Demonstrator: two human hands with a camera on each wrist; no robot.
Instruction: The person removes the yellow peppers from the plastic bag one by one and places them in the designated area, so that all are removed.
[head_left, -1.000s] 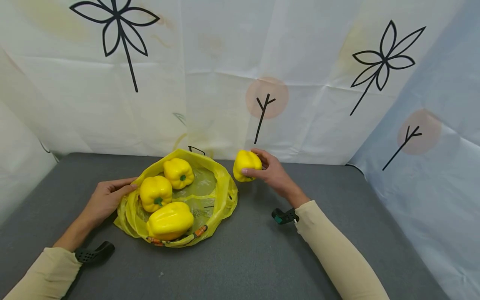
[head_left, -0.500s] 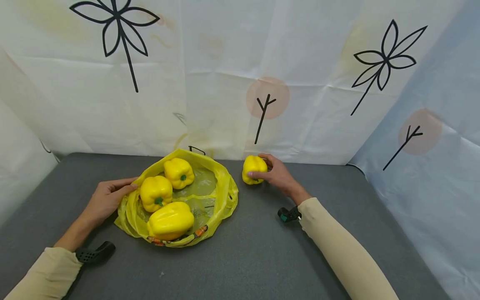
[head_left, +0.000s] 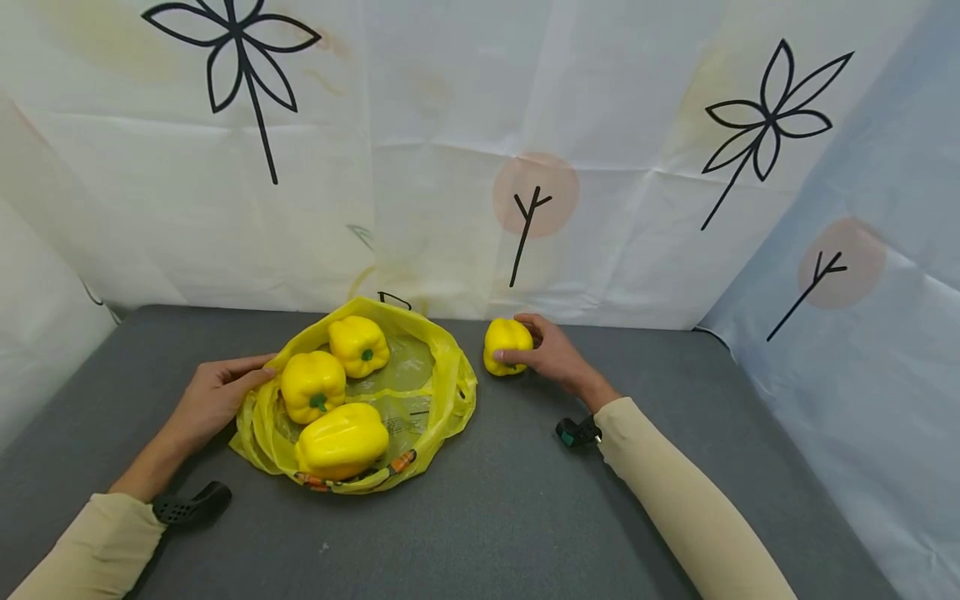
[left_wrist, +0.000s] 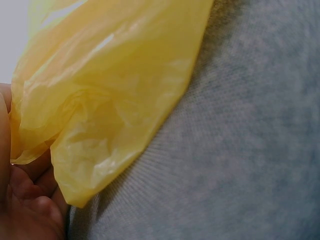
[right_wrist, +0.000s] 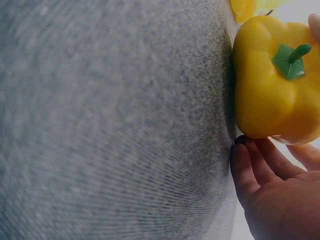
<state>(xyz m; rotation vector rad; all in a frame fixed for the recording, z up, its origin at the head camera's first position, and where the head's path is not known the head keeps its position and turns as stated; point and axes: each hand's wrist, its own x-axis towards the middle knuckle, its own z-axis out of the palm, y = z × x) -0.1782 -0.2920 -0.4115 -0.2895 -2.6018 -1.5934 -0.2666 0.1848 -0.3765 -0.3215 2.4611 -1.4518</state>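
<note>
The right hand [head_left: 553, 355] holds a yellow pepper [head_left: 507, 345] between thumb and fingers, down at the grey table's back part. In the right wrist view this pepper [right_wrist: 275, 85] shows its green stem, with the fingers of the right hand [right_wrist: 282, 190] against its side. An open yellow plastic bag [head_left: 450, 392] lies to its left, with three yellow peppers [head_left: 341, 442] inside, toward the bag's left side. The left hand [head_left: 206, 402] pinches the bag's left rim. In the left wrist view the bag [left_wrist: 115, 100] hangs in folds over the left hand [left_wrist: 35, 205].
The grey table [head_left: 480, 517] reaches back to a white cloth wall [head_left: 435, 208] with printed plants. A bluish cloth [head_left: 885, 375] stands along the right side. Dark straps sit on both wrists.
The right hand and its pepper have moved slightly right and down, away from the bag, to the table. The left hand and the bag have stayed in place.
</note>
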